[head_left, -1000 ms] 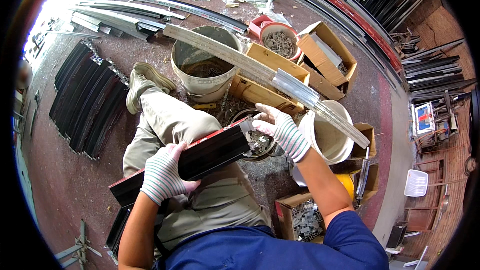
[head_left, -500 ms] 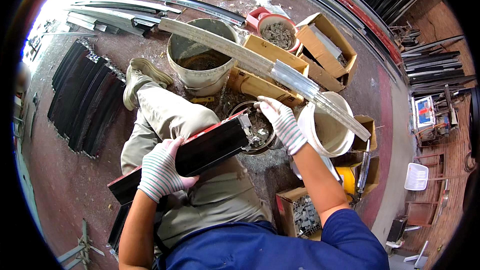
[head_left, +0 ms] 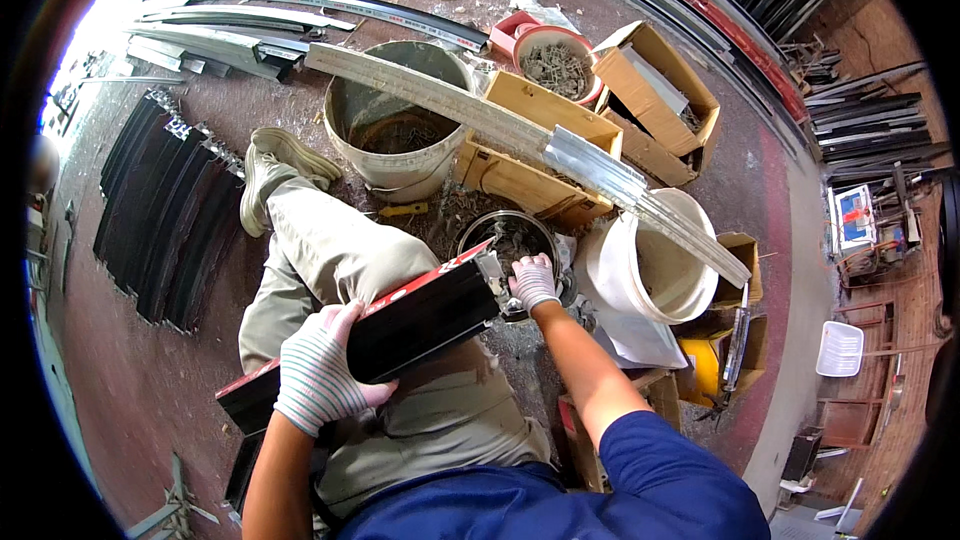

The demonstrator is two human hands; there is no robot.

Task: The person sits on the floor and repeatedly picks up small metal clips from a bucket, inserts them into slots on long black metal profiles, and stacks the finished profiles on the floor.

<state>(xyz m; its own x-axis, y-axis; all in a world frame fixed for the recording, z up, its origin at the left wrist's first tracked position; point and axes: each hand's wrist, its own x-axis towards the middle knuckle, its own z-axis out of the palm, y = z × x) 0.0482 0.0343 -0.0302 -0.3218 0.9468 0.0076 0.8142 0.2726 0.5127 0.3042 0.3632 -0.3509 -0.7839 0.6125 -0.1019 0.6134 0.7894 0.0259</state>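
Lying slantwise across the lap, resting on the thigh: a long black metal channel point(head_left: 400, 325) with a red edge and a silver bracket at its far end. Left hand point(head_left: 318, 372), gloved, wrapped over the middle of the channel, grip pressed around it from above. Right hand point(head_left: 533, 283), also gloved, at the bracket end, fingers curled against it; whether pinching something small there, cannot tell.

Probably stiff and fairly light for its length, with hard edges, so best held mid-length as now, gloves helping against slip and sharp corners. Likely to swing at the far end if held by one hand only.

Just beyond the right hand, a small dark bowl point(head_left: 508, 238) of metal bits. Further off, a large dirty bucket point(head_left: 396, 120), a white bucket point(head_left: 648, 270), wooden boxes point(head_left: 530, 155) and a cardboard box point(head_left: 655, 100). Across the buckets, a long pale metal strip point(head_left: 520, 135), close over the working end and apt to snag a raised channel. On the floor to the left, a stack of black strips point(head_left: 165, 215).
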